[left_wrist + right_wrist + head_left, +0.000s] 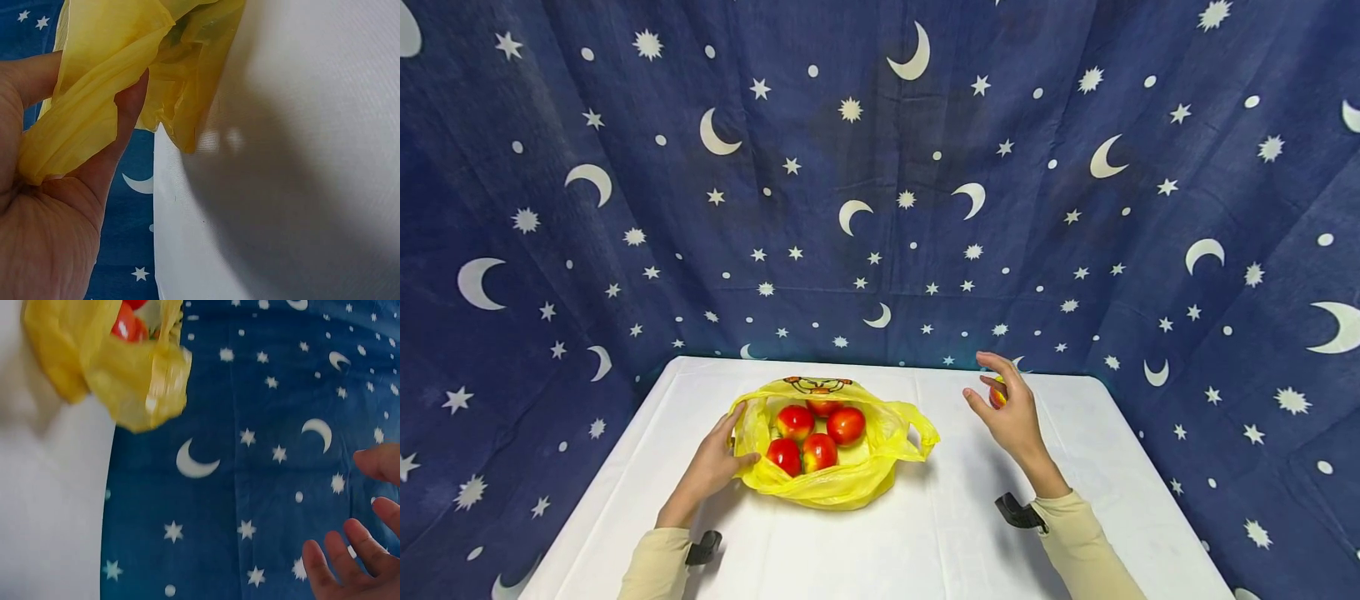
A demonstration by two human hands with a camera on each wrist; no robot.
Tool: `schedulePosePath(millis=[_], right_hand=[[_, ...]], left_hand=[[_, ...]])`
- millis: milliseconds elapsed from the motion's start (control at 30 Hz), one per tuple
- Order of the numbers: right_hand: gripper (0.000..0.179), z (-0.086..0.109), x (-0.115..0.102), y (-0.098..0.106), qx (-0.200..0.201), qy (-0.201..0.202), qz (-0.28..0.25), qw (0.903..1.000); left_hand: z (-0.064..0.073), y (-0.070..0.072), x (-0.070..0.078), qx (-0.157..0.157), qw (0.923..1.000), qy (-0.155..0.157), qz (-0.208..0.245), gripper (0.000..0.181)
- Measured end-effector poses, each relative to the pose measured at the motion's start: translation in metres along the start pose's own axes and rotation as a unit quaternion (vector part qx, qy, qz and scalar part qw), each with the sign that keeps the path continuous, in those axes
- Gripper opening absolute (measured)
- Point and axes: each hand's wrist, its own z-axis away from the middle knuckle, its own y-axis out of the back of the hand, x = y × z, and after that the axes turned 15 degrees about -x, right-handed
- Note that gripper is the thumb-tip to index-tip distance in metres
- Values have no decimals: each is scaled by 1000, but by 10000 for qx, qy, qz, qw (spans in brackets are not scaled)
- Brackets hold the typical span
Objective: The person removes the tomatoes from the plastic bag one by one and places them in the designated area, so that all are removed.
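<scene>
A yellow plastic bag (850, 493) sits with its mouth open on the left half of the table, and several red apples (846, 426) with yellow patches lie inside. My left hand (711, 461) grips the bag's left side; in the left wrist view, bunched yellow plastic (94, 119) passes between thumb and fingers. To the right of the bag, my right hand (1015, 423) is raised over the table with fingers spread and slightly bent. Another apple (997, 395) shows partly behind those fingers. The right wrist view has nothing between the fingers (365, 547).
A white cloth covers the table (820, 558). Dark blue curtains (880, 150) with moons and stars stand along its back and sides. The bag's right handle (917, 429) juts out toward the right hand. Each wrist wears a black camera mount (1019, 511).
</scene>
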Motion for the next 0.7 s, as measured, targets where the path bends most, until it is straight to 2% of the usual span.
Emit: schedulePosePath(millis=[367,500,700], right_hand=[[53,3,-22,-24,-372,499,-740,9953],[52,4,-27,-32,-390,604,-827,9940],[50,6,-35,-48,-736,671,-854,9914]], left_hand=[[1,-1,0,63,10000,-51,-34,97],[1,-1,0,68,10000,-40,-18,97],[2,-1,0,105,9999,-119,-68,96]])
